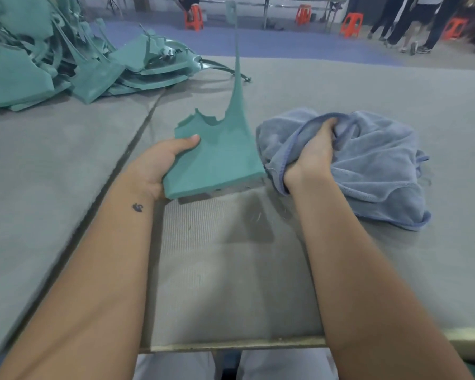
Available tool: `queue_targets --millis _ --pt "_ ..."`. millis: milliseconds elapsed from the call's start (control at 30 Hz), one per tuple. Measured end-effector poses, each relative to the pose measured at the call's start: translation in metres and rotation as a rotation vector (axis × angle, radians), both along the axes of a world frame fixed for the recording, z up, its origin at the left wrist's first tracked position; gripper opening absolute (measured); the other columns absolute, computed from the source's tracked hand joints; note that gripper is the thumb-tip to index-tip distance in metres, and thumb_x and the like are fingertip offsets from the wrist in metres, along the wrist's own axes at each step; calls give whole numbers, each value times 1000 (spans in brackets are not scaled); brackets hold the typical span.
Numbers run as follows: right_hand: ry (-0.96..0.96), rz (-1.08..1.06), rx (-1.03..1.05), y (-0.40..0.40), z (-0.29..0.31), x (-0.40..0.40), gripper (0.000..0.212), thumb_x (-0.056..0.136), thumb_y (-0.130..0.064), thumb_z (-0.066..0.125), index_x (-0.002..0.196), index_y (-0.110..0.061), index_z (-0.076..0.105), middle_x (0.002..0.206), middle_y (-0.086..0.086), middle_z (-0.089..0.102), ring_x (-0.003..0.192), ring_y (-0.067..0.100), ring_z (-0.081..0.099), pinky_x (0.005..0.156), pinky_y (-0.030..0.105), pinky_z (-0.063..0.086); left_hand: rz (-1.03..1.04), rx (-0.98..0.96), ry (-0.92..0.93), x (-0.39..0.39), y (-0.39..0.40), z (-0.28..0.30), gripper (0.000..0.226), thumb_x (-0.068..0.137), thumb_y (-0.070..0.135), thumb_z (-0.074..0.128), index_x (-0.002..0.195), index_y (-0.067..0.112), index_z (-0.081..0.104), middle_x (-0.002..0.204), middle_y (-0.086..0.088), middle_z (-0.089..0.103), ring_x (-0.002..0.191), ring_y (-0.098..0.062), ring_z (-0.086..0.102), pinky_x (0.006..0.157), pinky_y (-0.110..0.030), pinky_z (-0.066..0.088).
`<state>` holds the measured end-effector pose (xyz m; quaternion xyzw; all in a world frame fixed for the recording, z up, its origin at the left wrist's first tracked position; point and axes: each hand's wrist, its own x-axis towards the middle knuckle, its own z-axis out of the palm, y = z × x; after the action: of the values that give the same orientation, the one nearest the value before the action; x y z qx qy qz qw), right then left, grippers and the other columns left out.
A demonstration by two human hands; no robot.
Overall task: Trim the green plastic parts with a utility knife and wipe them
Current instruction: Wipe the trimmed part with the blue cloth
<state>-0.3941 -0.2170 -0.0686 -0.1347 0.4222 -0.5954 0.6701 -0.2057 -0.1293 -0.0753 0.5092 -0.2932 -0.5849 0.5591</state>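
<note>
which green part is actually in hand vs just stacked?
The one with the long thin spike, stood up at table centre and gripped at its lower left edge by the left hand. The other green parts lie heaped at far left, untouched.

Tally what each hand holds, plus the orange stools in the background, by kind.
Green plastic part, in left hand: 1
Blue cloth, gripped by right hand: 1
Orange stools: 4
Total: 6
</note>
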Motion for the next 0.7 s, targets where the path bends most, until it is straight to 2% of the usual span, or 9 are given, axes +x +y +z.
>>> queue_targets --millis 100,167,233,300,367,433,500,600,700 --pt "207 221 -92 11 3 15 61 78 -77 51 96 -20 63 89 3 69 75 15 71 62 23 54 -106 25 -7 -2 -1 -2 30 93 21 55 76 12 79 82 -5 76 68 -17 73 51 -27 56" --pt "661 302 -326 12 0 23 30 89 -50 58 92 -20 58 83 -3 63 77 10 67 61 19 48 -164 38 -4 -5 -1 -2 34 91 19 54 70 12 80 82 -7 76 68 -18 73 53 -27 57" --pt "854 301 -511 13 -8 26 9 91 -23 57 84 -18 57 74 -2 58 70 14 56 60 27 43 -172 35 37 -3 0 -2 38 93 20 50 70 11 79 82 -8 76 68 -18 73 53 -27 57" --pt "803 225 -485 12 -9 22 23 92 -28 57 73 -15 57 65 -1 54 61 15 48 57 28 39 -167 -26 117 -1 1 -1 40 91 30 49 77 9 80 87 -9 76 74 -20 73 60 -30 59" --pt "723 113 -396 7 -7 20 37 92 -49 54 88 -14 65 67 -2 57 62 17 52 60 26 47 -174 -102 247 -1 2 0 50 84 48 48 89 9 79 97 -10 74 84 -24 73 73 -38 60" --pt "734 36 -309 3 -6 19 51 92 -62 45 108 -18 65 70 -4 55 68 19 52 73 29 50 -164 -177 334 -2 2 0 65 83 63 42 106 11 74 107 -10 72 90 -26 71 78 -45 59" --pt "630 0 -219 0 -8 17 46 91 -65 42 95 -23 62 78 1 56 75 22 54 88 43 52 -218 -243 360 -6 3 2 80 78 72 40 125 12 59 116 -14 68 97 -30 69 81 -42 59" --pt "528 -4 -188 2 -3 18 45 93 -60 44 102 -19 63 71 0 53 53 11 56 59 21 52 -215 -251 320 -14 1 4 72 82 64 45 136 17 46 130 -19 60 113 -36 62 96 -48 51" --pt "592 149 -235 5 -3 20 38 97 -52 42 90 -17 55 59 -5 50 33 3 48 34 9 33 -40 -174 247 -23 -3 5 40 95 34 50 129 13 52 119 -10 68 103 -28 68 82 -44 58"
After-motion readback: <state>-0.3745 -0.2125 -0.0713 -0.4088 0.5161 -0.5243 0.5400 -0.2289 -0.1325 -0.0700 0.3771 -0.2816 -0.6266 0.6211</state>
